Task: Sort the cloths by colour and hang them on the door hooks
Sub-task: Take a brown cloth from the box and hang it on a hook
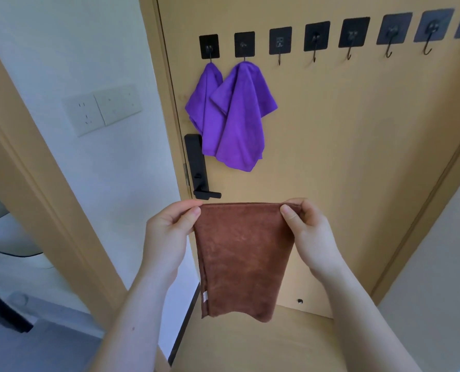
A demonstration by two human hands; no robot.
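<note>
Hanging between both hands' fingers (194,212): brown cloth (243,253).

Bare forearms (132,304), short-nailed fingers (188,214), small mole (133,328) on left one.

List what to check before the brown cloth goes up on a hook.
1. Grip: left hand and right hand each pinch a top corner of the brown cloth: ok.
2. Cloth hangs free below the hands, snagged on nothing: ok.
3. Free hook: the third hook from the left is bare: ok.
4. Colour order: both purple cloths hang on the first two hooks, side by side: ok.
5. Height: the cloth's top edge is well below the hook row: not ok.
6. Hanging loop on the cloth: only a white tag shows at its left edge: cannot tell.
</note>
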